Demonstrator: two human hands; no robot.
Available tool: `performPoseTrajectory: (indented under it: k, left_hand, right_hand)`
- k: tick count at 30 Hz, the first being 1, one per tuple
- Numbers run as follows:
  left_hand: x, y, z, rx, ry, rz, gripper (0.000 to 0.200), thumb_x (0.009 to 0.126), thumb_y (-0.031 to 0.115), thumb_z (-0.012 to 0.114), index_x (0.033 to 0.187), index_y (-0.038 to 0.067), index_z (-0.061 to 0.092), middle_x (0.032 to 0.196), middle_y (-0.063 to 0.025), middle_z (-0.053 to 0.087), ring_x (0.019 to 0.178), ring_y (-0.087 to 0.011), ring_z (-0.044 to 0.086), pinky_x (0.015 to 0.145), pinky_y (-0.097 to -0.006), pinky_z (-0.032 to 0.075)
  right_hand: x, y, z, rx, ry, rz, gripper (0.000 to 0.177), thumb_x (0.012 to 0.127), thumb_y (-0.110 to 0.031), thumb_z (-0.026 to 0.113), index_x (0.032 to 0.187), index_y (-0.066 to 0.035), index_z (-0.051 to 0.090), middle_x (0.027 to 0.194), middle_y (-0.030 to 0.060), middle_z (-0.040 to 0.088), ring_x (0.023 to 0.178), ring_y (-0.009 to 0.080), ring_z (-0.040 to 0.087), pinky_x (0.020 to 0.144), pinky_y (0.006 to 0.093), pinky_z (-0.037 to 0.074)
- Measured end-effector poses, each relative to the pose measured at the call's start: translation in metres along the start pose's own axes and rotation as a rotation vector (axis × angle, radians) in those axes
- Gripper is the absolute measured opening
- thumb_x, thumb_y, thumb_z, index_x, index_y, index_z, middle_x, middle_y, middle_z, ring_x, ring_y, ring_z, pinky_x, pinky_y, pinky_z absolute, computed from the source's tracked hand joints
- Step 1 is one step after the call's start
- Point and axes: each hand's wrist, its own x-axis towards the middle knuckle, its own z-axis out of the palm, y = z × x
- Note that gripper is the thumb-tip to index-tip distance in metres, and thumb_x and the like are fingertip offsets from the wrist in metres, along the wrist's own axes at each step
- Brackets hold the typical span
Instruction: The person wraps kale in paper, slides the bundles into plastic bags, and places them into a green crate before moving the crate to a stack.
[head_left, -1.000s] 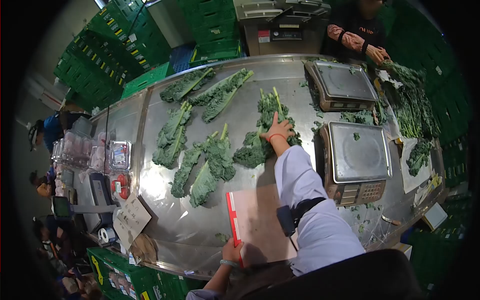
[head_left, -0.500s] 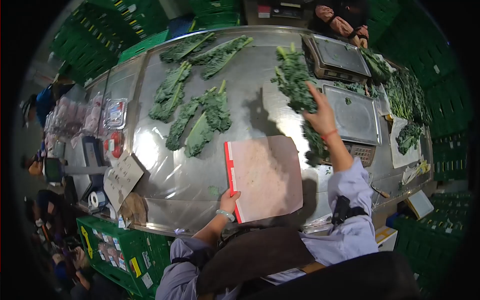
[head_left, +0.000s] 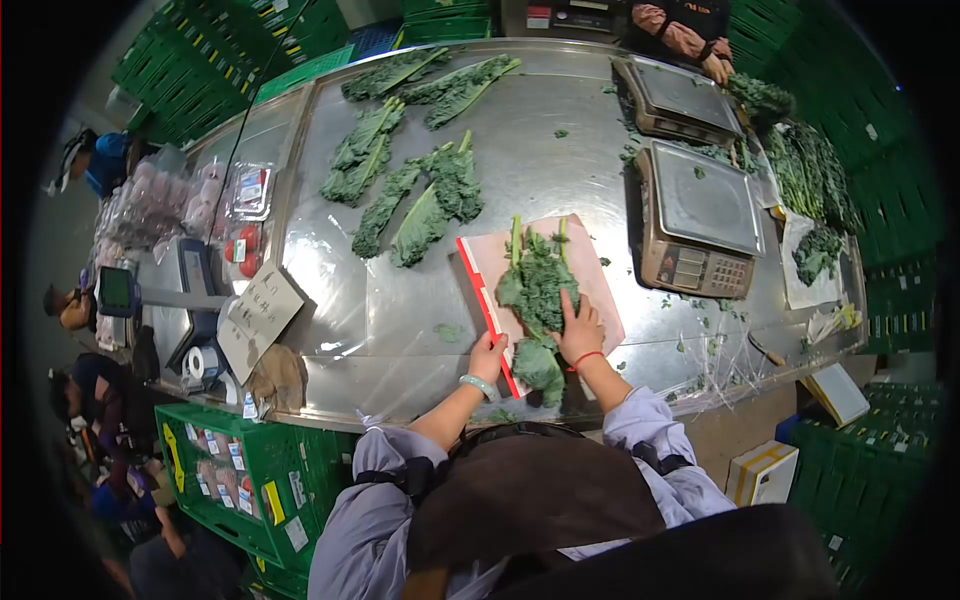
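Note:
A bunch of kale [head_left: 540, 285] lies on a pink sheet with a red left edge [head_left: 600, 290], near the table's front edge. My right hand [head_left: 583, 335] rests on the kale's right side with its fingers spread. At the sheet's lower left, my left hand [head_left: 488, 358] pinches the red edge between thumb and fingers. More kale leaves [head_left: 435, 205] lie in separate groups on the metal table [head_left: 400, 320], to the left of and beyond the sheet.
Two scales [head_left: 700, 210] stand at the right, with piled kale [head_left: 810, 185] and a knife [head_left: 766, 350] beyond. Left are a cardboard sign [head_left: 262, 318], tape roll [head_left: 203, 362] and plastic packs [head_left: 250, 190]. Green crates [head_left: 250, 490] stand below. A co-worker's hand [head_left: 716, 68] is at the back right.
My right hand has brought the kale from beside the scales leftward and down onto the pink sheet. The sheet and my left hand appear slightly higher and further right; the whole view has shifted.

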Motion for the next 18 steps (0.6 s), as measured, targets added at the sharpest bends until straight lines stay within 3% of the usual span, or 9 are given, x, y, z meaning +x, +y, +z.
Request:
performPoseTrajectory:
  k: [2,5,8,10,11,13,14,15,18]
  left_hand:
    - [0.002,0.011,0.0,-0.01,-0.004,-0.077,0.044,0.098,0.038,0.051,0.126,0.004,0.054,0.104,-0.0029,0.064,0.089,-0.0107,0.058,0.073,-0.0289,0.048]
    - [-0.004,0.034,-0.008,-0.123,-0.034,-0.268,0.053,0.098,0.047,0.047,0.134,0.009,0.047,0.112,-0.0029,0.061,0.092,-0.013,0.058,0.074,-0.0324,0.049]
    - [-0.013,0.062,-0.011,-0.372,-0.205,-0.474,0.064,0.094,0.051,0.05,0.144,0.017,0.03,0.122,-0.005,0.054,0.088,-0.0228,0.062,0.074,-0.0426,0.054]
    - [-0.008,0.076,-0.002,-0.305,-0.282,-0.527,0.068,0.093,0.051,0.053,0.146,0.017,0.027,0.122,-0.006,0.055,0.089,-0.0231,0.063,0.073,-0.0422,0.055]
    - [-0.004,0.084,0.003,-0.241,-0.35,-0.579,0.073,0.092,0.051,0.055,0.148,0.017,0.023,0.121,-0.007,0.055,0.089,-0.0234,0.063,0.072,-0.0418,0.056]
    - [0.004,0.099,0.02,-0.156,-0.358,-0.609,0.085,0.086,0.056,0.061,0.144,0.01,0.021,0.111,-0.0129,0.057,0.083,-0.0254,0.065,0.07,-0.0413,0.057]
    - [0.013,0.099,0.03,-0.15,-0.379,-0.629,0.082,0.085,0.057,0.062,0.14,0.008,0.025,0.109,-0.0135,0.057,0.083,-0.0259,0.065,0.07,-0.0417,0.058]
    - [0.021,0.097,0.039,-0.142,-0.402,-0.65,0.079,0.085,0.057,0.063,0.136,0.007,0.029,0.107,-0.014,0.058,0.082,-0.0264,0.065,0.07,-0.0421,0.058]
    - [0.05,0.052,0.06,-0.479,-0.415,-0.712,0.048,0.093,0.037,0.055,0.122,0.002,0.042,0.112,-0.0188,0.055,0.089,-0.0311,0.064,0.073,-0.0428,0.057]
  right_hand:
    - [0.002,-0.002,-0.003,0.01,0.016,0.0,0.089,0.077,-0.048,0.07,0.15,-0.027,0.023,0.145,0.024,0.029,0.124,0.0452,0.039,0.094,0.0603,0.039]
    - [0.025,0.03,-0.015,0.17,0.007,-0.273,0.08,0.079,-0.049,0.068,0.144,-0.014,0.037,0.145,0.0279,0.033,0.133,0.0434,0.033,0.099,0.0504,0.041]
    - [0.05,0.067,-0.042,0.1,0.26,-0.013,0.075,0.08,-0.046,0.069,0.139,-0.007,0.044,0.133,0.0291,0.047,0.125,0.039,0.047,0.097,0.0434,0.044]
    - [0.07,0.093,-0.017,0.366,-0.046,0.134,0.067,0.08,-0.039,0.07,0.132,-0.002,0.05,0.12,0.0257,0.059,0.105,0.0346,0.061,0.09,0.0391,0.049]
    - [0.072,0.098,-0.007,0.626,-0.071,0.012,0.051,0.083,-0.029,0.068,0.123,-0.001,0.058,0.106,0.0203,0.066,0.089,0.0301,0.065,0.082,0.035,0.051]
    - [0.071,0.081,0.0,0.909,-0.256,0.026,0.038,0.086,-0.022,0.063,0.118,-0.001,0.062,0.108,0.0169,0.065,0.089,0.027,0.064,0.082,0.0336,0.049]
    - [0.059,0.059,-0.021,0.656,-0.199,-0.143,0.035,0.088,-0.02,0.062,0.119,-0.004,0.064,0.113,0.0173,0.063,0.095,0.0245,0.062,0.084,0.0338,0.048]
    - [0.04,0.03,-0.046,0.636,-0.153,-0.252,0.037,0.088,-0.025,0.063,0.119,-0.006,0.063,0.123,0.0209,0.056,0.109,0.027,0.058,0.092,0.0331,0.046]
    - [0.013,0.013,-0.018,0.497,-0.039,-0.425,0.061,0.081,-0.033,0.07,0.135,-0.014,0.05,0.14,0.0221,0.04,0.12,0.0371,0.051,0.098,0.0406,0.045]
